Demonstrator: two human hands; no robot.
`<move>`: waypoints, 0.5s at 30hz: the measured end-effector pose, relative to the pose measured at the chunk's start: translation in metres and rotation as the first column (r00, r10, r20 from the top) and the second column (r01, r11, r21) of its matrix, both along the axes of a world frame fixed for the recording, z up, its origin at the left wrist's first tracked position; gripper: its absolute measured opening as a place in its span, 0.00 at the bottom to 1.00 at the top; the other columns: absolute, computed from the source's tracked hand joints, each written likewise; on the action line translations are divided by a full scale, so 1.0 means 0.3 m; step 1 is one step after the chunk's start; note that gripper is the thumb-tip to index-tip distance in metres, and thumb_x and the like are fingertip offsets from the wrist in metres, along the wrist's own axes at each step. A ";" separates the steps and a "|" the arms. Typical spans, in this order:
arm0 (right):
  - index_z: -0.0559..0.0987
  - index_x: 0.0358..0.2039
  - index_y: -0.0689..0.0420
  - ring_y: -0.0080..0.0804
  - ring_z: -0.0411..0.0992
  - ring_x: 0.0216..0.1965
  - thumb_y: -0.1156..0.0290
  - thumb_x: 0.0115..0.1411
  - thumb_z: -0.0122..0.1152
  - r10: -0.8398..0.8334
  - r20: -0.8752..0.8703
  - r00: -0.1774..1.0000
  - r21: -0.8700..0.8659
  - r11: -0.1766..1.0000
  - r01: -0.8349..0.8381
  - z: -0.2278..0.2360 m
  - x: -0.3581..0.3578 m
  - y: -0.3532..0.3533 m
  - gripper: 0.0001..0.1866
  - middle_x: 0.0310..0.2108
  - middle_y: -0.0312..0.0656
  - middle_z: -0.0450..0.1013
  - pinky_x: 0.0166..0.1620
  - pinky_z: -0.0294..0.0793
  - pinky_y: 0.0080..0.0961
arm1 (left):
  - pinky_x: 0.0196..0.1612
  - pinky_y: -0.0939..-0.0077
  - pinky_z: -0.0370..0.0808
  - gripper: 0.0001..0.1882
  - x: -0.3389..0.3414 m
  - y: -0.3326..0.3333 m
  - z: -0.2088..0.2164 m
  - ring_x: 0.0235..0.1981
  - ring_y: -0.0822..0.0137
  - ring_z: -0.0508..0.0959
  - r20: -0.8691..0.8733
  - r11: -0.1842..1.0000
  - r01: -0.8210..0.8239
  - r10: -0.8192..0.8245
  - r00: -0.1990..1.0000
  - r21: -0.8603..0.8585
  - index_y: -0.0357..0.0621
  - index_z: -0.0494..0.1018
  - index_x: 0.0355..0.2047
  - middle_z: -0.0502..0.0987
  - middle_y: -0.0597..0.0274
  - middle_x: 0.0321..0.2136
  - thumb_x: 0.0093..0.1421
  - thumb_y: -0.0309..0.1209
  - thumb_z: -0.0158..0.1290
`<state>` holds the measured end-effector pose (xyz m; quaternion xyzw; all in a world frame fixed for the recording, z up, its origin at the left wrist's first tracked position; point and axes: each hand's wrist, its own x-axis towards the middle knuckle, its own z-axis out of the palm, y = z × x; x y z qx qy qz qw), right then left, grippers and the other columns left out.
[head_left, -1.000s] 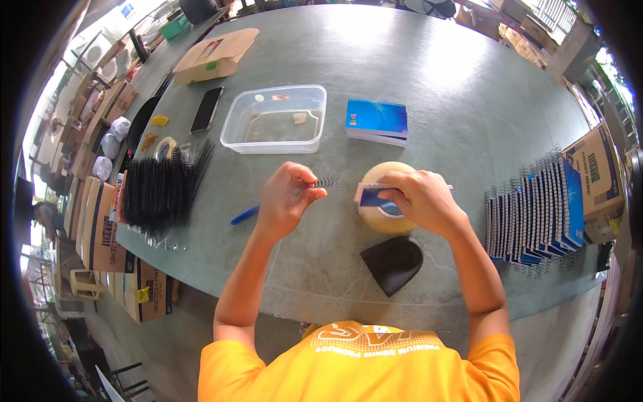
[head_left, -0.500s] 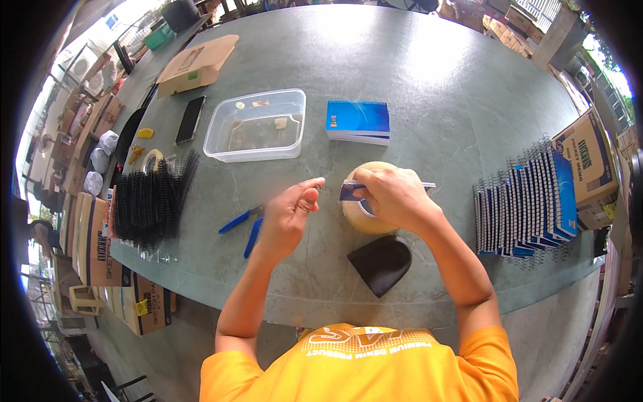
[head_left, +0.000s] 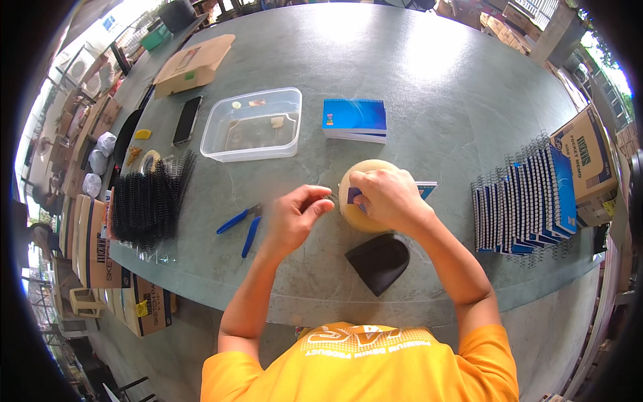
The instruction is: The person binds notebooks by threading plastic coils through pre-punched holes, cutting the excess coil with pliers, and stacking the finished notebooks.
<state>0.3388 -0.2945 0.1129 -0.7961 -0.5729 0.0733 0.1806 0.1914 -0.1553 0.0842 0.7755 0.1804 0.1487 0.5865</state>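
Note:
My right hand [head_left: 390, 197] is closed on a small blue-covered notebook [head_left: 426, 189], its fingers over most of it. It holds the notebook above a thick cream roll of tape [head_left: 355, 216] lying on the table. Beside the roll, my left hand [head_left: 299, 213] pinches a thin dark coil-like piece [head_left: 332, 196] between thumb and forefinger, near the notebook's left end. A black rounded pouch-like piece [head_left: 380, 264] lies just below the roll. Blue-handled pliers [head_left: 250, 234] rest left of my left hand, jaws pointing away from me.
Beyond my hands are a clear plastic tub [head_left: 249, 153] and a stack of blue notebooks [head_left: 355, 119]. Black spiral coils [head_left: 144, 208] are heaped at left, near a phone [head_left: 187, 120]. Coil-bound notebooks [head_left: 519, 211] stand in a row at right against a cardboard box [head_left: 589, 154].
My left hand has shifted slightly right and down, fingertips nearer the roll. My right hand has turned the notebook a little, baring more of its blue cover at the right end.

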 end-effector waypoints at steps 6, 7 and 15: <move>0.74 0.25 0.58 0.45 0.75 0.27 0.74 0.47 0.58 0.033 -0.037 0.999 -0.021 0.999 -0.034 0.020 -0.022 0.030 0.03 0.20 0.48 0.73 0.29 0.71 0.37 | 0.34 0.82 0.72 0.11 -0.021 0.029 -0.003 0.30 0.75 0.75 0.326 0.887 0.097 0.063 0.943 -0.451 0.38 0.73 0.36 0.77 0.60 0.30 0.52 0.22 0.60; 0.74 0.25 0.59 0.45 0.74 0.28 0.74 0.47 0.58 0.041 -0.029 0.999 0.045 0.998 -0.039 0.013 -0.019 0.032 0.04 0.21 0.49 0.73 0.30 0.71 0.38 | 0.34 0.82 0.72 0.11 -0.022 0.032 -0.016 0.30 0.74 0.75 0.350 0.882 0.114 0.060 0.935 -0.456 0.38 0.73 0.37 0.77 0.60 0.30 0.52 0.22 0.60; 0.75 0.24 0.63 0.49 0.73 0.32 0.75 0.47 0.58 0.103 -0.210 0.972 0.303 0.952 -0.035 0.001 0.013 0.013 0.04 0.23 0.52 0.73 0.35 0.70 0.41 | 0.32 0.84 0.71 0.10 -0.014 0.018 -0.009 0.28 0.77 0.74 0.198 0.951 0.034 0.029 0.980 -0.308 0.38 0.74 0.37 0.78 0.63 0.28 0.54 0.23 0.59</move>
